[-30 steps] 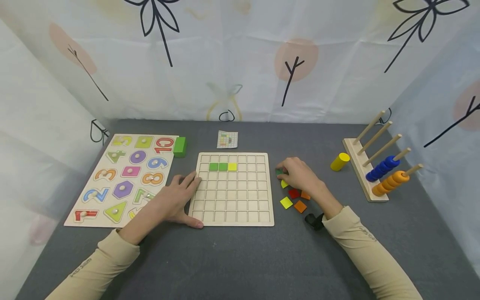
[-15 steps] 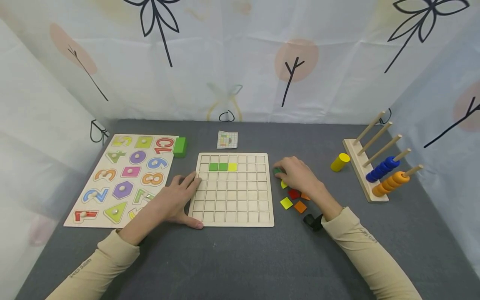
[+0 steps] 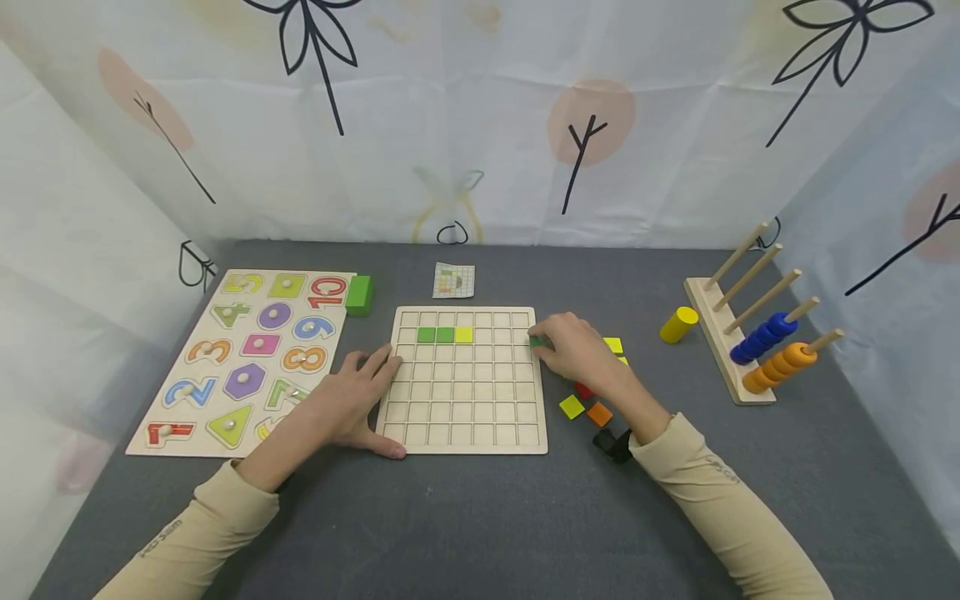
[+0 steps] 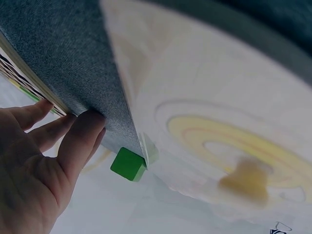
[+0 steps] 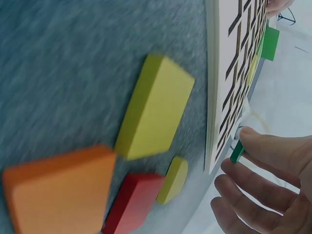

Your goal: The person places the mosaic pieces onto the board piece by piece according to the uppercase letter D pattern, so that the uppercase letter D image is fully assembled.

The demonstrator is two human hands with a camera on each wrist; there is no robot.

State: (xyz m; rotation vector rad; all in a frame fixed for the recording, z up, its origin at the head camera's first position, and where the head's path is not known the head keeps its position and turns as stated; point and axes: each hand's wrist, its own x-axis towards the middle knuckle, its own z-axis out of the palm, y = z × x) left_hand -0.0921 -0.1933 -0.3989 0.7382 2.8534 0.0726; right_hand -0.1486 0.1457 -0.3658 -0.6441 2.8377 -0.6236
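Observation:
A light wooden grid board (image 3: pixel 468 392) lies flat in the middle of the table. Two green tiles (image 3: pixel 436 335) and a yellow tile (image 3: pixel 464 335) sit side by side in one of its upper rows. My left hand (image 3: pixel 348 404) rests against the board's left edge, fingers extended, thumb near the lower left corner. Between thumb and index finger, my right hand (image 3: pixel 577 354) pinches a small green tile (image 5: pixel 237 152) by the board's upper right edge. Below that hand lie loose tiles: a yellow one (image 3: pixel 572 407), an orange one (image 3: pixel 599 414) and a partly hidden red one (image 5: pixel 134 202).
A number-and-shape puzzle board (image 3: pixel 281 400) lies on the left, a green block (image 3: pixel 359 296) at its corner. Behind the grid is a small pattern card (image 3: pixel 453 282). On the right stand a yellow cylinder (image 3: pixel 679 325) and a peg rack (image 3: pixel 731 350) with blue and orange beads.
My right hand has moved left from the loose tiles to the board's right edge, carrying the green tile. Yellow tiles beneath it are now uncovered. The left hand stays put.

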